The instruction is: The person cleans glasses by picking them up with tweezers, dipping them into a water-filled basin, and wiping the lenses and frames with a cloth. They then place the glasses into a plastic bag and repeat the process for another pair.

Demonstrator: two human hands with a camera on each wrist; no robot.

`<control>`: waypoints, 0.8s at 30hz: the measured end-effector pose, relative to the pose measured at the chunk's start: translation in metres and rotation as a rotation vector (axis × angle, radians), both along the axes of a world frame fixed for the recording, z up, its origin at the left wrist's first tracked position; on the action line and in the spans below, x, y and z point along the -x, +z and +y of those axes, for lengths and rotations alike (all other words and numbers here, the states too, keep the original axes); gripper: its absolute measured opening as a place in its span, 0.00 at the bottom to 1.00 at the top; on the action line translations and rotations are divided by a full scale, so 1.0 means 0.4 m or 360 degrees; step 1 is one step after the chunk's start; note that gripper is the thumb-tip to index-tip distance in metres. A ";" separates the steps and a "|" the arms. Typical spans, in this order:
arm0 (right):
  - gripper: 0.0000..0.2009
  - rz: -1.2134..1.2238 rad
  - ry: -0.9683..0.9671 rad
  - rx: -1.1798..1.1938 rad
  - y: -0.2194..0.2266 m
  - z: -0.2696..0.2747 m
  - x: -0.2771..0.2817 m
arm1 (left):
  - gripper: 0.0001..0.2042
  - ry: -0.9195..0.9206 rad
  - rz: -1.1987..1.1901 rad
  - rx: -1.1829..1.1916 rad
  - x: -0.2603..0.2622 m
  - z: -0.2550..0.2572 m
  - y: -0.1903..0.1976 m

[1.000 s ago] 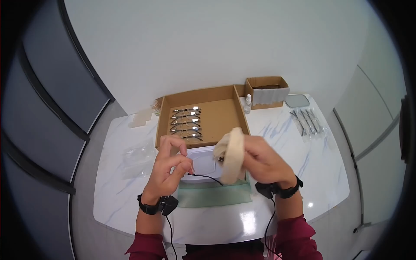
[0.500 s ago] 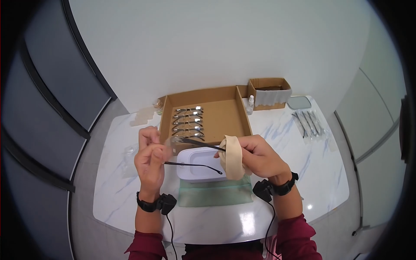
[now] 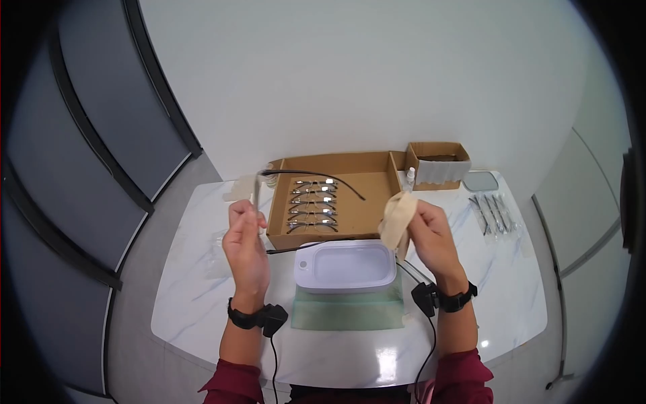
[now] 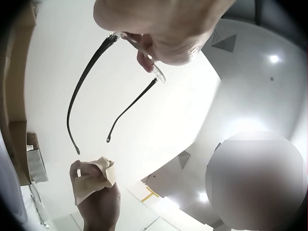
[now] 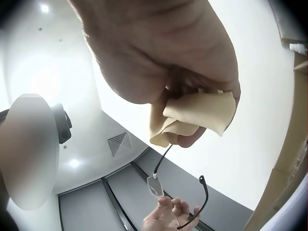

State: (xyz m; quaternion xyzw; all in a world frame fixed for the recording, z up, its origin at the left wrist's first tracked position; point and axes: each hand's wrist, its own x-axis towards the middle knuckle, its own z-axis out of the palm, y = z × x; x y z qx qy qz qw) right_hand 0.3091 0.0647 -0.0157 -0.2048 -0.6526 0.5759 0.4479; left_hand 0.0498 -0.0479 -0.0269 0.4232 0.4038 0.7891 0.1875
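My left hand (image 3: 245,246) pinches a pair of glasses (image 3: 316,175) at its clear lenses, holding it on edge above the table. Both dark temples are unfolded and point right, toward my right hand (image 3: 436,239). That hand grips a folded cream cloth (image 3: 398,219) between fingers and thumb. In the left wrist view the temple tips end short of the cloth (image 4: 96,180). In the right wrist view one rimless lens (image 5: 155,186) shows beside the left fingers, and a temple overlaps the cloth's lower edge.
A white basin (image 3: 356,288) stands on a green mat (image 3: 346,316) below the hands. Behind it, a shallow cardboard box (image 3: 370,202) holds a column of several glasses (image 3: 313,202). To the right are a spray bottle (image 3: 410,178), a small cardboard box (image 3: 441,172) and bagged glasses (image 3: 494,215).
The left hand has lifted and turned the glasses, so one temple now stands higher. The right hand with the cloth has moved right, off the temple it was around. The head view has shifted slightly.
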 end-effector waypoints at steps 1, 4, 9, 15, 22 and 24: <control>0.13 -0.0002 0.0017 -0.0007 0.002 -0.004 0.001 | 0.13 -0.0006 0.0040 0.0033 -0.003 0.002 -0.004; 0.12 0.0193 -0.0192 -0.0166 0.008 -0.032 -0.010 | 0.15 0.0090 0.0164 0.0093 -0.032 -0.001 0.004; 0.11 0.0169 -0.0194 -0.0288 0.035 -0.082 -0.002 | 0.14 0.0097 0.0387 0.0164 -0.062 -0.009 0.009; 0.11 -0.0067 0.0021 -0.0144 0.028 -0.082 0.017 | 0.09 -0.0080 0.0462 0.0193 -0.097 -0.016 0.000; 0.13 0.0005 0.0333 -0.0005 0.005 -0.067 0.019 | 0.06 -0.0297 0.0466 0.0242 -0.113 -0.029 0.003; 0.14 -0.0004 0.0387 0.0013 -0.002 -0.065 0.023 | 0.06 -0.0410 0.0296 0.0234 -0.119 -0.030 0.002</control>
